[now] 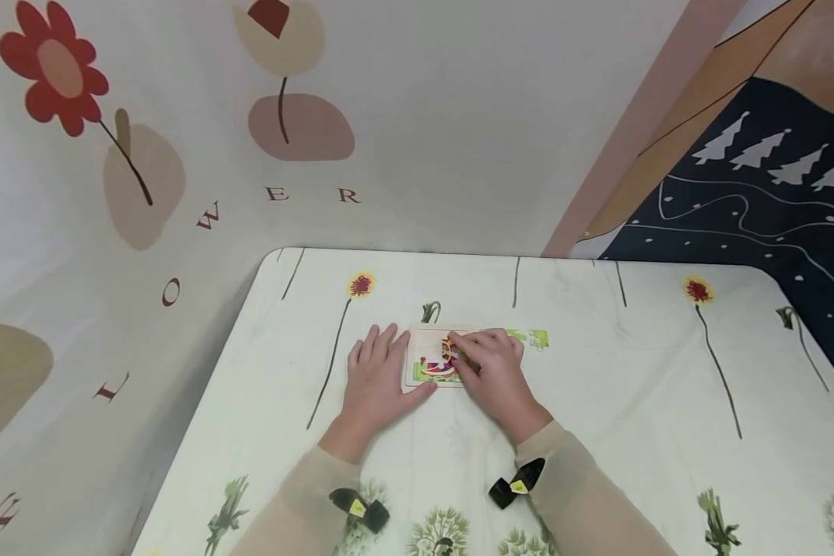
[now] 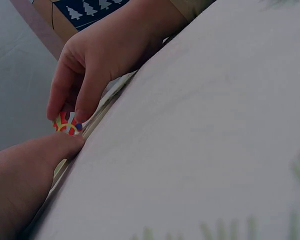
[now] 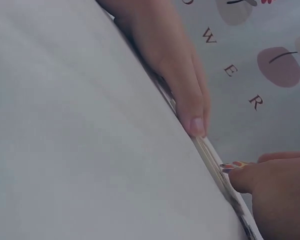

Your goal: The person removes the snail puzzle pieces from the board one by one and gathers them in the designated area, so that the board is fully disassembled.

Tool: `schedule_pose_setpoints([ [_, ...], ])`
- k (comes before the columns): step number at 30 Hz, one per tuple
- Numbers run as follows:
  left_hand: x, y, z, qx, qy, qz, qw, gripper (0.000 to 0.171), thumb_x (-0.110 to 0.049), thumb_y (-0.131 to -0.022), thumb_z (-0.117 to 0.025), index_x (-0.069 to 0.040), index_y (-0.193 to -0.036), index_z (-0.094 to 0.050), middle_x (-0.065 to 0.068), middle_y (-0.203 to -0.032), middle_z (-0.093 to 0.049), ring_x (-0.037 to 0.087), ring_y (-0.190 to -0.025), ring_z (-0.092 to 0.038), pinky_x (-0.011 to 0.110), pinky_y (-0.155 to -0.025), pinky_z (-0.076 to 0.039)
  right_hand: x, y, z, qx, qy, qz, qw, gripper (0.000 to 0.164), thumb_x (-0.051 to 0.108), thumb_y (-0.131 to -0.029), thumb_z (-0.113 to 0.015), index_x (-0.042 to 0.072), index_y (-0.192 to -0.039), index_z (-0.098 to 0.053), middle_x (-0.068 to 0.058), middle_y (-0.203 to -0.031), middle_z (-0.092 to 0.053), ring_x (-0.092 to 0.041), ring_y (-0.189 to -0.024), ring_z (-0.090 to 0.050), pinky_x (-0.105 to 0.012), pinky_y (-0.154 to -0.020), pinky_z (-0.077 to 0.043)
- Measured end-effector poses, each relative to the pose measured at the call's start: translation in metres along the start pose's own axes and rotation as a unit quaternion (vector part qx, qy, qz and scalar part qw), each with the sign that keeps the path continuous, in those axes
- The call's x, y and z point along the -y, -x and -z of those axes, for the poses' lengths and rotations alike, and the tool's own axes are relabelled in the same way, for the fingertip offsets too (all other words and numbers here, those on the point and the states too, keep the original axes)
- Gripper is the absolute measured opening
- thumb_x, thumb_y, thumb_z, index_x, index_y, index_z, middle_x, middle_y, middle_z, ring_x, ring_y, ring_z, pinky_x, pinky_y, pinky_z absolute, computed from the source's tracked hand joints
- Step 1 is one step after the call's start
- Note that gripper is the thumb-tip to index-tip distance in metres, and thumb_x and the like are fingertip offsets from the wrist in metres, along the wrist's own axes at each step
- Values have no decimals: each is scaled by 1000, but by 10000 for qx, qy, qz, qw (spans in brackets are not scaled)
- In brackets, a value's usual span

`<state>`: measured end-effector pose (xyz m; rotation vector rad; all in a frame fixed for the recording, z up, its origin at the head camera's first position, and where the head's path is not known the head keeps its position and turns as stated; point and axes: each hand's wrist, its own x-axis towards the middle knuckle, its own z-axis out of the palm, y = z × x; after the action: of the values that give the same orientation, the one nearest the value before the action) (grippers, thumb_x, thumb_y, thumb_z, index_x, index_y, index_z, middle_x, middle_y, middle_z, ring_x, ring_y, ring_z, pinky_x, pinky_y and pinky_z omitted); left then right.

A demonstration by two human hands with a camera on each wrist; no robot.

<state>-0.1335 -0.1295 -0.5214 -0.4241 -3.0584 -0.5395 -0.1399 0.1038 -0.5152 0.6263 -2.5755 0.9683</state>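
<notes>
A small jigsaw board lies on the table, with a colourful picture partly filled in along its lower part. My left hand rests at the board's left side, fingers extended and thumb on the near edge. Between thumb and fingers, my right hand pinches a red, yellow and blue puzzle piece. In the left wrist view that piece stands tilted up over the board. The right wrist view shows only a sliver of the piece beyond the fingers. My right hand hides the board's right part.
Green puzzle pieces lie just right of the board, partly behind my right hand. The table has a white cloth printed with flowers. Printed fabric hangs behind its far edge.
</notes>
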Motion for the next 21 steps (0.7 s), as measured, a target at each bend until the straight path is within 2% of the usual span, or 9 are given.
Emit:
schedule_pose_setpoints([
  [8,0,1,0,-66,43,-12,10000,102,-73,-90,-67,-8,-163,-42,18,-171,-32,43,-160,-18,65,-124,-16,-11,12,15,-149,-63,-319,9994,46,12,-93,-85,16,-138,-75,-5,-129,-66,-32,-123,-46,-58,-102,-24],
  [16,-1,2,0,-21,111,21,9999,102,-73,-90,-67,-9,-164,-41,17,-172,-30,42,-160,-16,64,-125,-14,-24,26,29,-217,-131,-117,9996,49,9,-90,-87,13,-138,-74,-8,-128,-66,-36,-122,-45,-60,-99,-26],
  [21,-1,2,2,-4,139,43,9999,101,-72,-90,-67,-9,-164,-40,17,-171,-30,42,-160,-15,64,-124,-14,-33,35,40,-205,-265,-167,9993,49,6,-88,-87,11,-135,-75,-10,-129,-65,-38,-122,-44,-60,-98,-27],
])
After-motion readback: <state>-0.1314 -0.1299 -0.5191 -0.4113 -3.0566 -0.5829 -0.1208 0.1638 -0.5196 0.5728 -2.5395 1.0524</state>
